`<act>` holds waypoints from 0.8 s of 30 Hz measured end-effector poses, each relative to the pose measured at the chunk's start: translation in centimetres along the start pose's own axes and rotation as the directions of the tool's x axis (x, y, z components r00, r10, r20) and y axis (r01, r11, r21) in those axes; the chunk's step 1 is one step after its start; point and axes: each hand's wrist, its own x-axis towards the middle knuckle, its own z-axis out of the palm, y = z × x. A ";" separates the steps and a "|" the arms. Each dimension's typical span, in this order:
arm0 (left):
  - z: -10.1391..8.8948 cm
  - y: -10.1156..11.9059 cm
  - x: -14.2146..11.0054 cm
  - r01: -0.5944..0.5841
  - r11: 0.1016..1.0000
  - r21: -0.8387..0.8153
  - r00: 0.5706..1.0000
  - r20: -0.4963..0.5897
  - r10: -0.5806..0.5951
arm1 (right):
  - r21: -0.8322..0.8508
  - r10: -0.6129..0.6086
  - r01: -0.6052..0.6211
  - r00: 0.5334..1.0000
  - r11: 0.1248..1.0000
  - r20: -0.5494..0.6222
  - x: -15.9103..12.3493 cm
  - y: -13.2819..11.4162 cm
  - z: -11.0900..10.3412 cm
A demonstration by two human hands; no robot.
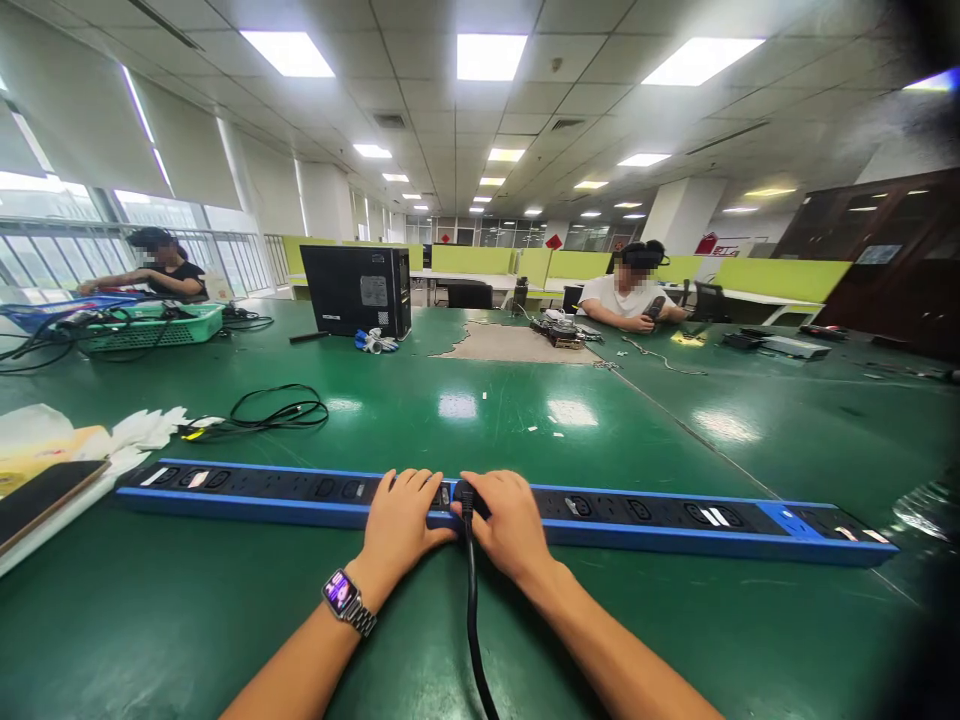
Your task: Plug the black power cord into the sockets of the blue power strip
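Observation:
A long blue power strip (pixel 652 535) with black socket faces lies across the green table in front of me. My left hand (pixel 401 515) is laid over its middle, fingers over the far edge and thumb along the near side, gripping it. Just right of that, my right hand (pixel 514 525) is closed on a black plug (pixel 466 497) at the strip's sockets. How far the plug sits in a socket is hidden by my fingers. From the plug a thick black cable (pixel 472 610) runs down toward me between my forearms. A watch (pixel 345 597) is on my left wrist.
At left lie a phone (pixel 45 495), crumpled white wrapping (pixel 146 430) and a coiled black cable (pixel 281 408). Farther back stand a green basket (pixel 161 328) of cables and a black computer case (pixel 356 290). Two people (pixel 634 295) sit across the table, one left, one right.

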 end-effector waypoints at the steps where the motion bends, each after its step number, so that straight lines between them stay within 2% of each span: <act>1: 0.0 0.0 0.0 0.003 1.000 -0.002 1.000 0.003 -0.003 | 0.028 -0.015 0.016 0.999 0.999 -0.043 0.5 -0.3 0.1; 4: 0.1 0.1 0.1 0.002 1.000 -0.006 1.000 0.007 -0.002 | 0.071 0.077 -0.060 0.960 0.996 -0.269 0.7 1.1 -1.5; 6: 0.2 0.0 0.1 -0.001 1.000 -0.011 1.000 -0.002 0.001 | 0.082 0.179 -0.161 0.930 0.984 -0.321 -0.2 3.4 -3.6; 9: 0.4 -0.1 0.1 0.005 1.000 -0.019 1.000 -0.016 -0.005 | 0.105 0.279 -0.264 0.942 0.959 -0.184 -2.2 6.8 -6.1; 12: 0.4 -0.1 0.1 0.010 1.000 -0.025 1.000 -0.014 -0.010 | 0.116 0.306 -0.299 0.950 0.947 -0.054 -3.5 8.8 -6.7; 16: 0.4 0.0 0.1 0.010 1.000 -0.016 1.000 -0.015 -0.011 | 0.096 0.264 -0.264 0.964 0.960 0.014 -3.3 8.9 -6.6; 22: 0.3 0.0 0.2 0.022 1.000 -0.010 1.000 0.014 -0.022 | 0.058 0.237 -0.244 0.965 0.968 0.112 -2.4 8.1 -7.5; 24: 0.2 -0.1 0.2 0.026 1.000 -0.017 1.000 0.018 -0.026 | 0.030 0.226 -0.231 0.968 0.972 0.111 -2.5 7.8 -7.4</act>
